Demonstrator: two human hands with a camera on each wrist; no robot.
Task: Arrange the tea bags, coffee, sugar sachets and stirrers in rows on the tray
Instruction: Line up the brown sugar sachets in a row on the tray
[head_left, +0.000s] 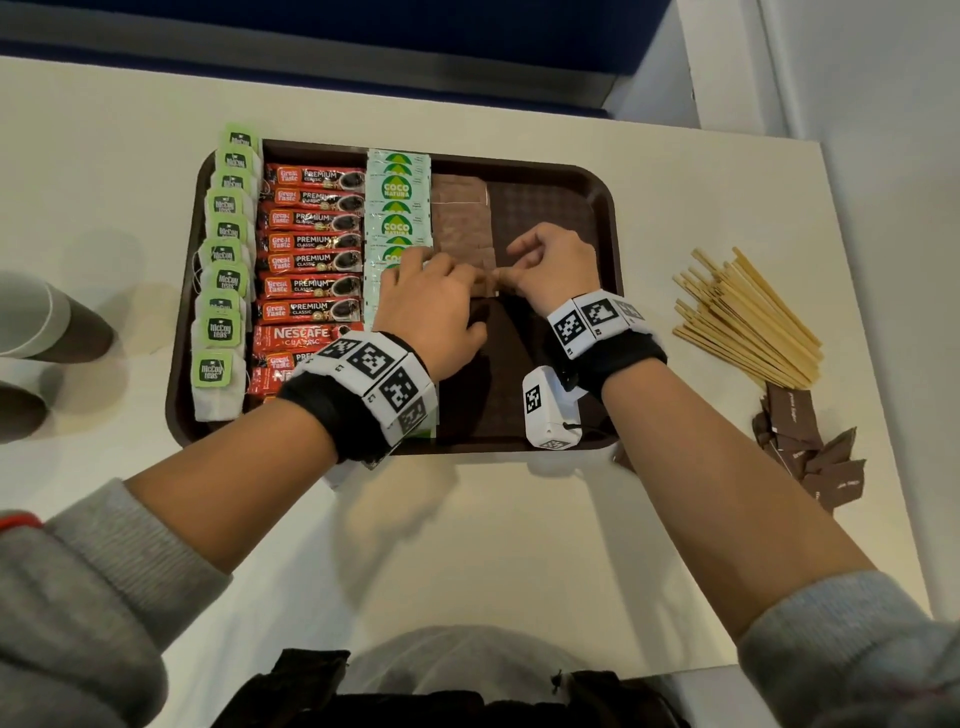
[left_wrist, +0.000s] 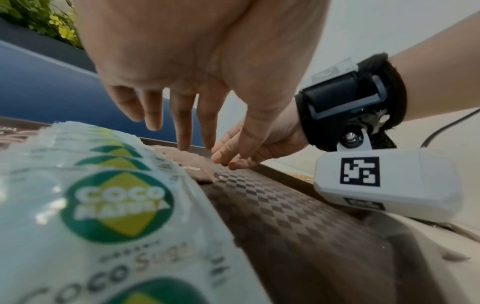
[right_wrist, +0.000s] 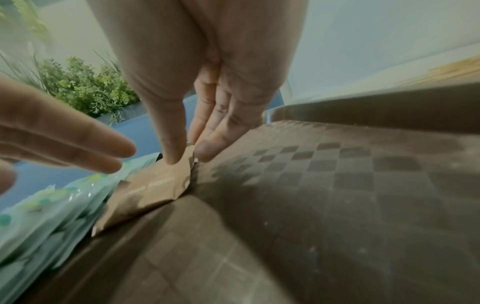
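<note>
On the brown tray (head_left: 605, 208), left to right, lie rows of green tea bags (head_left: 226, 254), red coffee sachets (head_left: 311, 241), white-green Coco sugar sachets (head_left: 397, 192) and brown sugar sachets (head_left: 462, 218). Both hands meet at the near end of the brown row. My left hand (head_left: 447, 270) has straight fingers (left_wrist: 184, 139) touching down on the brown sachets (left_wrist: 187, 162). My right hand (head_left: 519, 265) pinches the edge of the nearest brown sachet (right_wrist: 155, 185) between thumb and finger (right_wrist: 205, 152). Wooden stirrers (head_left: 748, 317) lie on the table right of the tray.
Loose brown sachets (head_left: 810, 447) are heaped near the table's right edge below the stirrers. Paper cups (head_left: 47, 322) lie at the left. The tray's right part (head_left: 545, 208) shows bare checkered floor. A blue ledge runs behind the table.
</note>
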